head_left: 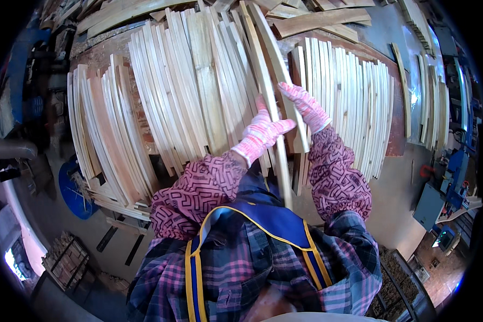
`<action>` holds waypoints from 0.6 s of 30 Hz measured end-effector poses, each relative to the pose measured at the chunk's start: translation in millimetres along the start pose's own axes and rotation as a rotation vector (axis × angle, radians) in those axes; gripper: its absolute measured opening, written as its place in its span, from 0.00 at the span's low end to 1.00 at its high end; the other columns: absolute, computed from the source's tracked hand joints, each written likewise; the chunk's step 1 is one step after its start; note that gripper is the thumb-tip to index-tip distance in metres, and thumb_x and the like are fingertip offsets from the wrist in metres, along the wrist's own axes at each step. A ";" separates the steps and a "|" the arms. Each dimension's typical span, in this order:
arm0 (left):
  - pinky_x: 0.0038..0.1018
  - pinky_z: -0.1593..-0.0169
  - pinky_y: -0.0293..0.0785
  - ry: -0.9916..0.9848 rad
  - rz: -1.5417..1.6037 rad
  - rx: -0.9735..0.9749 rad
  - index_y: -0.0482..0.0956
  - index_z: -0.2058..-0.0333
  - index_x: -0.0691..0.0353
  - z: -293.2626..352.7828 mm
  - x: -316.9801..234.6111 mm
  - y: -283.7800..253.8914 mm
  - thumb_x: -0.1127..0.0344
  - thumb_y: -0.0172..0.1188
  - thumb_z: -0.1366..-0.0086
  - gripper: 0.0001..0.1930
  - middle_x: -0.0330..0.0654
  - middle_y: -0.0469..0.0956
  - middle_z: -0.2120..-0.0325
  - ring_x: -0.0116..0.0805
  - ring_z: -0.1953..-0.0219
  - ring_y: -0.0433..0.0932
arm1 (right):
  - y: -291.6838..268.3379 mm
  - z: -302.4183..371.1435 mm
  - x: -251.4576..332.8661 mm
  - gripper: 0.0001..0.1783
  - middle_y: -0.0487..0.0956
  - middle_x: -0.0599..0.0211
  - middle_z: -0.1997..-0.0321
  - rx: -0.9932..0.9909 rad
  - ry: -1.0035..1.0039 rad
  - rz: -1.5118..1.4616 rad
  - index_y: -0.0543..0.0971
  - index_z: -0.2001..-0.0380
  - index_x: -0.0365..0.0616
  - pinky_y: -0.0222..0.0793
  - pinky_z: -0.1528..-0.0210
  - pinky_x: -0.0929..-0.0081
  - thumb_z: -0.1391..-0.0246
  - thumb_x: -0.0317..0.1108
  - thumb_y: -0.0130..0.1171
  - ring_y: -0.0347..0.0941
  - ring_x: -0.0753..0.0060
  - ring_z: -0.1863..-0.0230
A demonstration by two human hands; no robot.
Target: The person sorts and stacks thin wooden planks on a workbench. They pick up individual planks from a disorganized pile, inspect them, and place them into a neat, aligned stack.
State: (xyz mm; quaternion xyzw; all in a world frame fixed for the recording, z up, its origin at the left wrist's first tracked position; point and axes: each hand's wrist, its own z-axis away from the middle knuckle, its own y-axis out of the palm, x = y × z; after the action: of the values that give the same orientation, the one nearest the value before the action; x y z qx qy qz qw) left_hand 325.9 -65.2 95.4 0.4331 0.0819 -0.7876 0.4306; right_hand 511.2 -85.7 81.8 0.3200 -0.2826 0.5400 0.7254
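At the left of the frame a round blue bin (72, 196) sits low, with a row of pale wooden strips (99, 129) just to its right. Across the upper middle lies a broader row of strips (166, 96), placed side by side and running up and down the frame.

My left forearm, in a pink-and-black patterned sleeve (204, 180), slants up and to the right from the lower middle. My left hand (262, 133), in a pink-and-white glove, is near the centre, its back toward the camera. My thumb reaches rightward across a long strip (282, 172) while a finger points upward along its left side, so I pinch the strip between them. It runs from the top middle down to just above my blue apron (268, 217).

Right beside it, slanting a little more, is a second board (275, 53), its lower end right of centre. My right hand (307, 109), gloved the same way, comes at it from the right, fingers stretched up and left with the tips on the board; my thumb is hidden, so I can't tell whether the grip closes round it. The right forearm rises almost straight, bending inward at the wrist.

Farther right stands another row of strips (354, 102), then a grey box (428, 206) at the lower right.
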 end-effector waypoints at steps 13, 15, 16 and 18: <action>0.36 0.47 0.79 0.401 0.157 -0.393 0.70 0.42 0.75 81.1 -63.6 -198.1 0.62 0.62 0.38 0.29 0.51 0.83 0.56 0.43 0.52 0.83 | -5.7 -49.3 -62.0 0.45 0.70 0.49 0.32 -0.200 0.088 0.891 0.63 0.29 0.54 0.62 0.32 0.60 0.39 0.73 0.43 0.69 0.47 0.34; 0.35 0.39 0.72 0.286 -0.313 -0.623 0.70 0.40 0.74 85.8 6.8 -286.9 0.63 0.62 0.41 0.31 0.56 0.79 0.49 0.42 0.44 0.78 | -1.2 -35.7 -35.4 0.39 0.77 0.52 0.40 -0.301 -0.063 0.730 0.67 0.31 0.54 0.67 0.36 0.59 0.36 0.67 0.47 0.74 0.49 0.40; 0.34 0.33 0.65 0.162 -0.578 -0.801 0.71 0.40 0.71 88.5 44.1 -322.7 0.65 0.63 0.43 0.32 0.59 0.77 0.47 0.43 0.39 0.74 | -6.7 -55.7 -33.6 0.39 0.77 0.52 0.41 -0.482 -0.103 0.637 0.67 0.31 0.53 0.66 0.36 0.59 0.36 0.65 0.50 0.73 0.50 0.40; 0.45 0.29 0.56 0.117 -1.083 -0.880 0.64 0.33 0.59 106.6 84.4 -341.8 0.63 0.69 0.47 0.42 0.58 0.61 0.35 0.56 0.32 0.58 | -5.4 -90.2 -14.6 0.41 0.74 0.51 0.39 -0.681 -0.194 0.603 0.65 0.30 0.50 0.65 0.36 0.59 0.39 0.62 0.55 0.71 0.49 0.38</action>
State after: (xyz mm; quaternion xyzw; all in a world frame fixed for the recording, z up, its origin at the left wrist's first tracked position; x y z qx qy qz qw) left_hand -16.9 40.5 13.7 0.1585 0.6204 -0.7605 0.1077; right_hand 518.5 -26.2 12.5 0.0163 -0.5909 0.5709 0.5698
